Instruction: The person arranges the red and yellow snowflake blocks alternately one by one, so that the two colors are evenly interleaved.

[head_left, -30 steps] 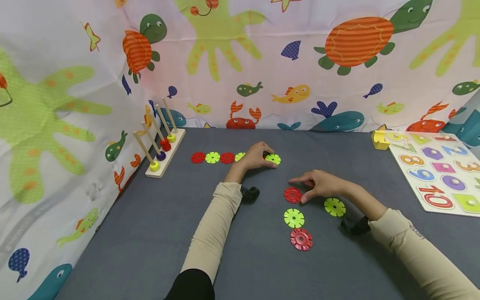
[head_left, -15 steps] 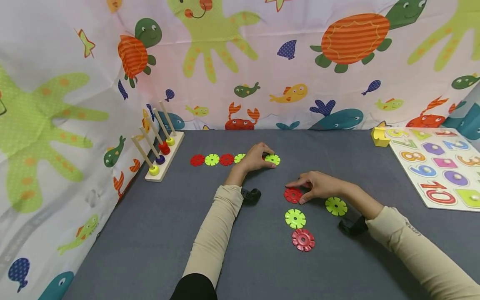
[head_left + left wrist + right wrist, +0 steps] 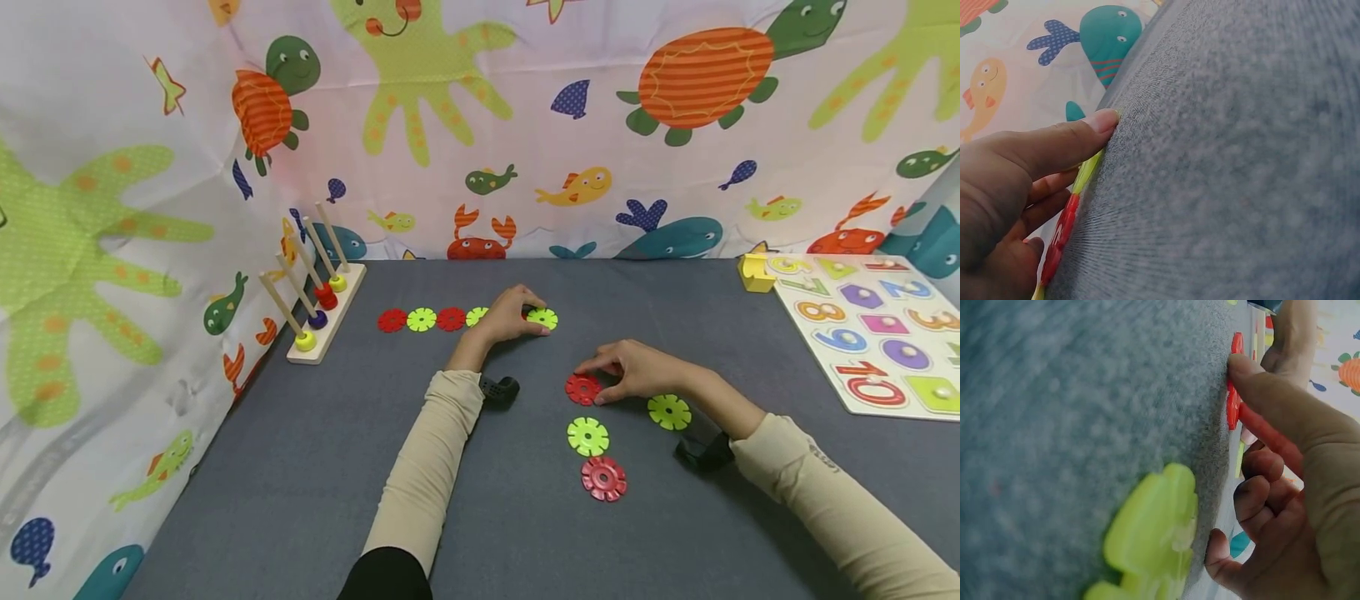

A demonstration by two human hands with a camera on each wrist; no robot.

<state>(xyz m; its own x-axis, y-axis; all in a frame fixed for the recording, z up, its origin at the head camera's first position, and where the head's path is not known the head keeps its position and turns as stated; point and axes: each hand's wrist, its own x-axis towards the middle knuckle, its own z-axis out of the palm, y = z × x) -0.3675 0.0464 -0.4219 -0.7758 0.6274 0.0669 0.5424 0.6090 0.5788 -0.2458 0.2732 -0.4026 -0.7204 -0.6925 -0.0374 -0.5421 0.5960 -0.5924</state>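
Observation:
On the grey table, my left hand (image 3: 506, 317) pinches a yellow-green notched disc (image 3: 543, 318) at the right end of a row. Its thumb lies along the near edge in the left wrist view, where a red disc (image 3: 1060, 240) adjoins it; the hand covers that one in the head view. My right hand (image 3: 637, 368) holds another red notched disc (image 3: 582, 389) between thumb and index finger, flat on the table. In the right wrist view the thumb is on this red disc's edge (image 3: 1233, 409), the other fingers curled loosely beneath.
A yellow-green disc (image 3: 669, 412) lies beside my right wrist. Nearer me are another yellow-green disc (image 3: 588, 437) and a dark red one (image 3: 603, 478), nearly touching. A peg stand (image 3: 330, 321) with rings is at left; a number puzzle board (image 3: 870, 333) and yellow block (image 3: 756, 273) at right.
The right thumb and index finger have closed in slightly around the red disc. My left hand stays at the row's end. The head view has shifted a little.

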